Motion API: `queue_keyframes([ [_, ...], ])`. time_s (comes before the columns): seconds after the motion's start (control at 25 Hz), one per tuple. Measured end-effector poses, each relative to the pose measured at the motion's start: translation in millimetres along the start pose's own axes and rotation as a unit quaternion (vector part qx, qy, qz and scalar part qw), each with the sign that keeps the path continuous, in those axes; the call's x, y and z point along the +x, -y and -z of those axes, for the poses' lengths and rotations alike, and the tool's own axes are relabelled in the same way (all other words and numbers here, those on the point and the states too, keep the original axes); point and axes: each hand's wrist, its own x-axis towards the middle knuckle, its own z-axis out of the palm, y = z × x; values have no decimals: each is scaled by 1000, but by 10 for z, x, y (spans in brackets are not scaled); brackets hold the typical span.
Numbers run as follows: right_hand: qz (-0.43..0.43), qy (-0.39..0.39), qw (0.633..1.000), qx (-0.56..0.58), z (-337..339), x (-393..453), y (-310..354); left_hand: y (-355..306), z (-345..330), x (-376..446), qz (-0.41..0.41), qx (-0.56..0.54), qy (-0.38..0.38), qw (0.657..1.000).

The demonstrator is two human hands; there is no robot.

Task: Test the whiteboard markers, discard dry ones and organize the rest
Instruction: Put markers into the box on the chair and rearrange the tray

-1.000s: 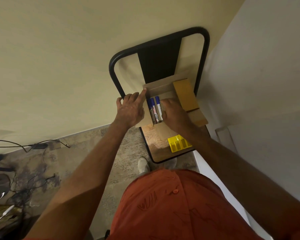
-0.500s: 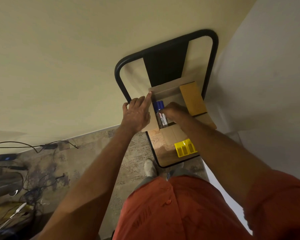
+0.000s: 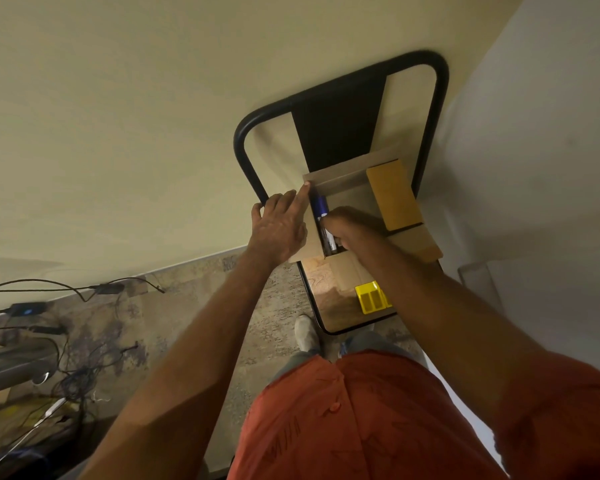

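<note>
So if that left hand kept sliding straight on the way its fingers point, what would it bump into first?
Probably the back flap of the cardboard box: the left hand lies along the box's left wall, its index finger pointing at that corner. Beyond it stands the chair's black backrest. Depth is hard to judge here.

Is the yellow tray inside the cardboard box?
No, the yellow tray lies on the chair seat, outside the cardboard box and nearer to the person.

the scene is viewed steeply downward from one head-worn wide-angle camera, close above the chair seat at arm's reach.
</note>
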Motion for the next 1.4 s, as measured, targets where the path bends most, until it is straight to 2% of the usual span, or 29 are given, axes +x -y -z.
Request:
queue_keyframes([
  [0.12,-9,24,999,20,-14,1,-17,7,-6,-15,-3,-3,3,1000],
  [0.32,1,80,990,120,22,-71,-46,5,10,-23,-4,-9,8,1000],
  [0.64,93,43,995,8,234,-384,-26,-141,139,22,45,-25,25,998],
  [1.04,112,54,981,151,765,-664,-353,-274,380,243,135,-4,17,991],
  [1.16,95,49,975,196,901,-772,-478,-366,366,268,165,-108,-7,980],
  [1.28,103,43,967,230,1026,-820,-575,-444,360,356,209,-273,-15,939],
  [1.4,118,32,965,232,1172,-909,-629,-474,309,419,223,-374,-32,900],
])
